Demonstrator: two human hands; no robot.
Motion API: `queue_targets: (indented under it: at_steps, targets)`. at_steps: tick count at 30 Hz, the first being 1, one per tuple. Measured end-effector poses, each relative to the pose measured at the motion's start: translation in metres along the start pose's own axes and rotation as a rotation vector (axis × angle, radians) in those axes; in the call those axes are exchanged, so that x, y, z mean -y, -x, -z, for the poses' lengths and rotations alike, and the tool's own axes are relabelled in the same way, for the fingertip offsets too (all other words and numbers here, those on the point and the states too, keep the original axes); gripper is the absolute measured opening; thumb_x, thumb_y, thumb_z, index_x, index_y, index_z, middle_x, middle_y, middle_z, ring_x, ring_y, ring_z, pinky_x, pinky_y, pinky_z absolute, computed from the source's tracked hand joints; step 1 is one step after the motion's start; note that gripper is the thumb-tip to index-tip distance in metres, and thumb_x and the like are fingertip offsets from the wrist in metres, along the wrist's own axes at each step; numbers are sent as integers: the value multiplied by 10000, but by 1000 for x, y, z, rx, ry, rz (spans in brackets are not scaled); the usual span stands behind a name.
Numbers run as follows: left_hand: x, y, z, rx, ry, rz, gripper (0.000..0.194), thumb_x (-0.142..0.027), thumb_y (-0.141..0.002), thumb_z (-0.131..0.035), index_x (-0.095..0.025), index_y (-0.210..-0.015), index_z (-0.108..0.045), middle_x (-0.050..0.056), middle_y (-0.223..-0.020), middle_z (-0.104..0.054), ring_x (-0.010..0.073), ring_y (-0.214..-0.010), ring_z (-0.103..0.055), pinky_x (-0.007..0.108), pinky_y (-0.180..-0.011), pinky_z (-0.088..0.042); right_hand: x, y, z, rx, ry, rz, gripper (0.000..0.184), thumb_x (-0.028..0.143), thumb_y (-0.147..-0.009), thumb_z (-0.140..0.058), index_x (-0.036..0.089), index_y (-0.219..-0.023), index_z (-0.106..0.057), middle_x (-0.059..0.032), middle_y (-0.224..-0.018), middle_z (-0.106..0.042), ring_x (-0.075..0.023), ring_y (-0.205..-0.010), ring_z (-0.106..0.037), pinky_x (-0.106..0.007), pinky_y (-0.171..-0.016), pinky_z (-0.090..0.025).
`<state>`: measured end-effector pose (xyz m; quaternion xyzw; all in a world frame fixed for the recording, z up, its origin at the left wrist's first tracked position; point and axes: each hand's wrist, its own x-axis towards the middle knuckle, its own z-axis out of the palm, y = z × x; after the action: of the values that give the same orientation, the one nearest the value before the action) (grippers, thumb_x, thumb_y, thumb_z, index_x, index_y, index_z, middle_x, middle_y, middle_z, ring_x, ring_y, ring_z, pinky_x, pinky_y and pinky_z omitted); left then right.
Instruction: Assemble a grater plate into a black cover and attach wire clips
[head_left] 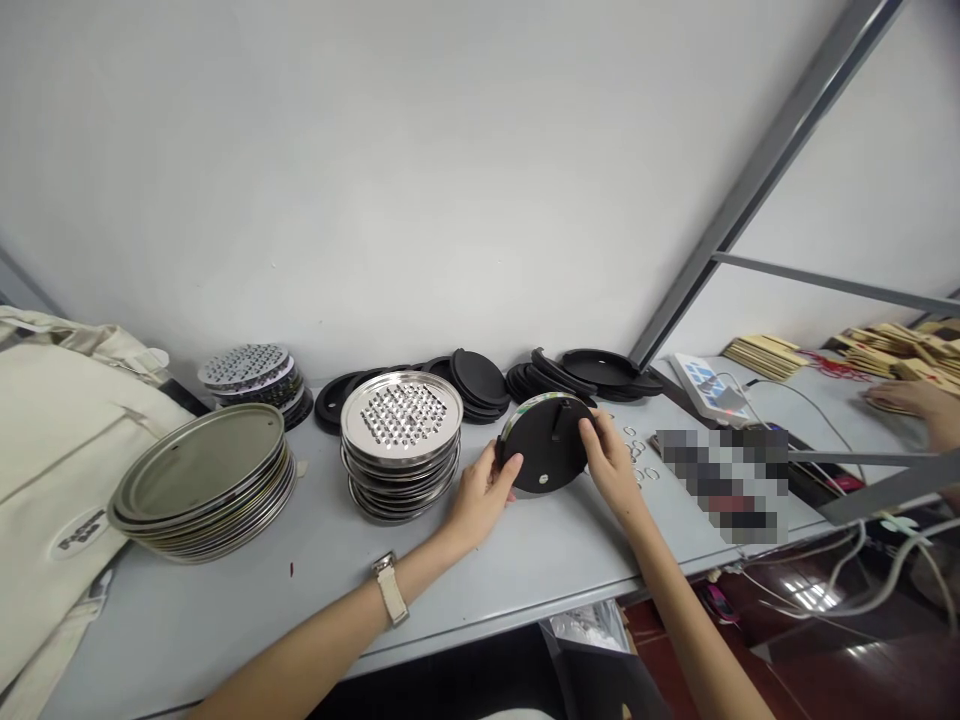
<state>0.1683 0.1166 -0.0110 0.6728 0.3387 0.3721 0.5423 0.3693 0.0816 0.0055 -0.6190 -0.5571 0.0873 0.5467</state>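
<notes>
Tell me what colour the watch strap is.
The watch strap is cream, best seen in the head view.

Black disc [541, 450]: far face hidden. Cream bag [75, 430], bench's [540, 550] left side: cut off. Pixelated item [724, 485] near front edge: unidentifiable.

You were at a workshop-like assembly bench: the long grey table [525, 560] held stacked metal discs [403, 440] at centre, black round backings [480, 385] along the far wall and loose metal rings [637, 450] to the right.
</notes>
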Motion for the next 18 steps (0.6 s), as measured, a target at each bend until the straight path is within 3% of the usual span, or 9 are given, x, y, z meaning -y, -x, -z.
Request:
queue_targets:
  at_steps: [5, 8, 11, 14, 18]
  targets:
    - [1, 0, 0, 5, 61, 54, 410, -558, -909, -445, -184, -1025, -568, -34, -581, -537, 121, -504, -526, 208, -465, -403, -4, 3, 1, -1, -47, -88, 353, 507, -900, -498, 201, -1042, -604, -54, -1005, -657, -222, -925, -595, -324, -811, -454]
    - [0, 0, 1, -8, 82, 58, 377, -543, -842, -578, -183, -953, -575, -33, -626, -543, 106, -543, -508, 193, -485, -377, -5, 4, 3, 0, -89, -140, 372, 534, -886, -508, 199, -994, -627, -38, -905, -665, -202, -814, -595, -288, -702, -455]
    - [0, 0, 1, -18, 113, 69, 385, -523, -769, -675, -179, -911, -576, -30, -672, -542, 100, -579, -506, 188, -503, -365, -7, 5, 5, -7, -136, -184, 389, 557, -885, -494, 205, -930, -652, -24, -841, -660, -201, -796, -591, -282, -689, -449]
    - [-3, -1, 1, -6, 177, 118, 411, -572, -797, -613, -175, -889, -562, -32, -660, -511, 91, -540, -476, 185, -459, -323, -11, 6, 8, -12, -188, -238, 456, 602, -886, -449, 208, -898, -677, -32, -842, -683, -226, -835, -611, -300, -710, -463]
    - [-7, -1, 2, 23, 281, 187, 471, -647, -814, -529, -176, -813, -504, -63, -575, -419, 71, -473, -394, 182, -440, -284, -11, 8, 9, 44, -295, -292, 591, 641, -919, -296, 205, -1023, -682, -53, -826, -717, -245, -797, -660, -322, -646, -497]
